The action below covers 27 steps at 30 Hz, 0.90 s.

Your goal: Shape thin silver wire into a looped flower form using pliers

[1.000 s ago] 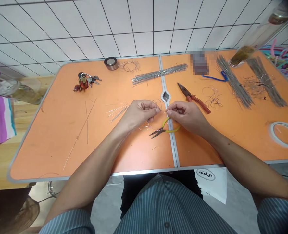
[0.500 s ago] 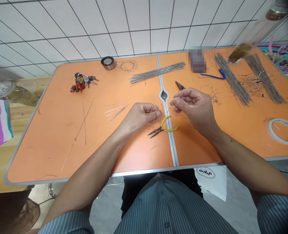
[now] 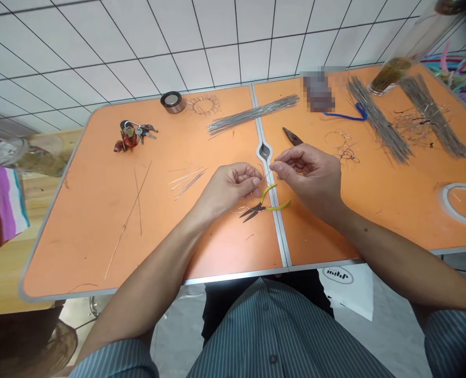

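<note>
My left hand (image 3: 235,186) is closed in a pinch on a thin looped wire (image 3: 258,169), whose fine strands hang below the fingers. Just to its right, my right hand (image 3: 309,170) pinches the wire too, thumb against forefinger; the exact spot is too fine to make out. Beneath and between the hands, pliers with yellow handles (image 3: 277,207) lie spread on the orange table (image 3: 225,252), dark jaws pointing left. Behind my right hand the dark tip of another tool (image 3: 291,136) shows, the rest of it hidden.
Loose straight wires (image 3: 187,181) lie left of my hands. Bundles of wire (image 3: 252,114) sit at the back and right. Keys (image 3: 138,132), black tape (image 3: 172,102), a white tape roll (image 3: 451,202) and a tall bottle (image 3: 390,76) stand or lie around. A metal seam crosses the table.
My right hand has moved slightly left, closer to my left hand. My left hand keeps its pinch. The whole view has shifted a little.
</note>
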### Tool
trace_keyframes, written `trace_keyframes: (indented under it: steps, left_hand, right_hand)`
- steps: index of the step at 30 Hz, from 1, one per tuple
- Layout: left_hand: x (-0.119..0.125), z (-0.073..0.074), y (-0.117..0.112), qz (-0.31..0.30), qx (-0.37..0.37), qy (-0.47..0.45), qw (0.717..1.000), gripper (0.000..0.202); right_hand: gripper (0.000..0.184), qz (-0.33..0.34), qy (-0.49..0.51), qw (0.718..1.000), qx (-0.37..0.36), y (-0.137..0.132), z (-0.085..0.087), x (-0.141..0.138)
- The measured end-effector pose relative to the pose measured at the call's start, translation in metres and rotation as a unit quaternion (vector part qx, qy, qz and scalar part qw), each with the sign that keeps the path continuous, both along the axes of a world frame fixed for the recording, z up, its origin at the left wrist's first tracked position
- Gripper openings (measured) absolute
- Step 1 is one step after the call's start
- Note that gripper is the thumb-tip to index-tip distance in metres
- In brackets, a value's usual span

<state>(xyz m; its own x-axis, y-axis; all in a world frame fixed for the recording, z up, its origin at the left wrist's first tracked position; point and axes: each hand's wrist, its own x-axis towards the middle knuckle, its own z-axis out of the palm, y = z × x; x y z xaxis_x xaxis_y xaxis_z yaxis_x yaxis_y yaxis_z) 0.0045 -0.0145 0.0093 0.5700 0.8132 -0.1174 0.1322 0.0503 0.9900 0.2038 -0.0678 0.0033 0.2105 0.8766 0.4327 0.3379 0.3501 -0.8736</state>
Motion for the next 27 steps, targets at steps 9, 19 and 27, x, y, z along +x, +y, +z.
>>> trace_keyframes:
  steps: [9, 19, 27]
  left_hand:
    - [-0.0009, -0.003, 0.0009, -0.024, -0.024, -0.033, 0.999, 0.019]
    - [-0.0018, -0.0043, 0.0018, -0.027, -0.024, -0.034, 0.999, 0.019]
    - [-0.0003, -0.0074, 0.0006, -0.01, -0.006, -0.022, 1.0, 0.007]
  right_hand:
    - [0.009, -0.003, -0.07, 0.997, 0.023, -0.0005, -0.0057, 0.002]
    - [0.009, 0.037, -0.029, 0.999, -0.012, 0.0025, -0.0039, 0.0018]
    - [0.008, 0.051, 0.008, 0.998, -0.036, 0.0045, -0.0012, 0.0028]
